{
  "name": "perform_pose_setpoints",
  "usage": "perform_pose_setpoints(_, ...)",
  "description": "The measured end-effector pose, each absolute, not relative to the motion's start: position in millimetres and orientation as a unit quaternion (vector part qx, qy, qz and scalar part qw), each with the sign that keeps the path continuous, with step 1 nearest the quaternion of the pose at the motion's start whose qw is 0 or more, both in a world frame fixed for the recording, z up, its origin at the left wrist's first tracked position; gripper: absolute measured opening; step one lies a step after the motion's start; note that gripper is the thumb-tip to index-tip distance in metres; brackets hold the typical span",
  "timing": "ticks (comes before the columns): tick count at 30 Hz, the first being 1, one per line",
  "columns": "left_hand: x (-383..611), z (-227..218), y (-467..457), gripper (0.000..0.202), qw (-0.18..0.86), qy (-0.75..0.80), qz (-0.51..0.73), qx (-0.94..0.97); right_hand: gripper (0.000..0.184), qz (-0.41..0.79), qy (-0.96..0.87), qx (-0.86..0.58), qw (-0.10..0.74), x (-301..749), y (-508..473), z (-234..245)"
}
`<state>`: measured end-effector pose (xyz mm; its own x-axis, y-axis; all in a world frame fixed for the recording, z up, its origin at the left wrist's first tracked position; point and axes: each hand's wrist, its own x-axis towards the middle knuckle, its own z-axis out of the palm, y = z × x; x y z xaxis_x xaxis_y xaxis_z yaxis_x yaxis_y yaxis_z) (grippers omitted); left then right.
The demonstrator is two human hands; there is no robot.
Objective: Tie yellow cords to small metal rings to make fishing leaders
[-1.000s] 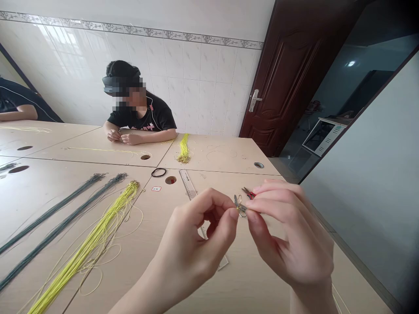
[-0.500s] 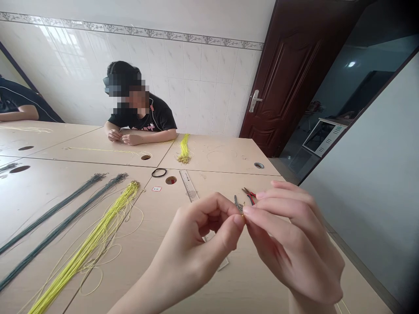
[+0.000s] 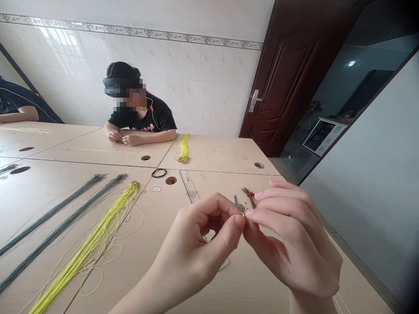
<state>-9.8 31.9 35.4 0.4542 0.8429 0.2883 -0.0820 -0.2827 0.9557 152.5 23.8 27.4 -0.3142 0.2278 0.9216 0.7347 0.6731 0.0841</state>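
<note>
Both my hands are raised over the table and meet fingertip to fingertip. My left hand (image 3: pixel 196 244) pinches thumb against forefinger, and my right hand (image 3: pixel 291 235) pinches from the other side. Between the fingertips shows a tiny gold metal clasp (image 3: pixel 244 208). A thin yellow cord (image 3: pixel 340 301) trails down past my right wrist. Small pliers with red handles (image 3: pixel 249 195) lie on the table just behind my fingers, beside a second small metal tool (image 3: pixel 237 201).
A bundle of yellow cords (image 3: pixel 88 246) and two dark green bundles (image 3: pixel 55 218) lie at left. A clear ruler (image 3: pixel 189 185), a black ring (image 3: pixel 159 172) and another yellow bundle (image 3: pixel 183 148) lie further back. A person in black (image 3: pixel 140 114) sits opposite; a dark door (image 3: pixel 278 87) stands right.
My hands have closed together and dropped slightly. The small metal loop seen a second ago between the fingertips is now mostly covered by them.
</note>
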Motion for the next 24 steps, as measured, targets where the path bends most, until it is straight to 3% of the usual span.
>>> perform_pose_setpoints(8, -10.0, 35.8, 34.1, 0.02, 0.5, 0.292, 0.445, 0.683, 0.019, -0.24, -0.764, -0.314, 0.51, 148.6, 24.1, 27.1)
perform_pose_setpoints(13, -18.9, 36.8, 36.7, 0.02, 0.453, 0.293, 0.531, 0.653, 0.015, -0.194, -0.739, -0.377, 0.523, 149.3, 42.1, 19.1)
perform_pose_setpoints(16, -23.9, 37.9, 37.7, 0.019, 0.446, 0.284, 0.613, 0.588, 0.007, -0.113, -0.762, -0.478, 0.422, 151.8, 63.1, 4.0)
perform_pose_setpoints(19, -26.1, 40.0, 38.1, 0.02, 0.43, 0.27, 0.671, 0.54, 0.014, 0.0, -0.796, -0.537, 0.278, 148.7, 83.6, -20.0)
perform_pose_setpoints(24, -31.6, 47.9, 40.6, 0.029, 0.394, 0.272, 0.736, 0.479, 0.017, 0.157, -0.828, -0.53, 0.092, 126.3, 104.1, -67.8)
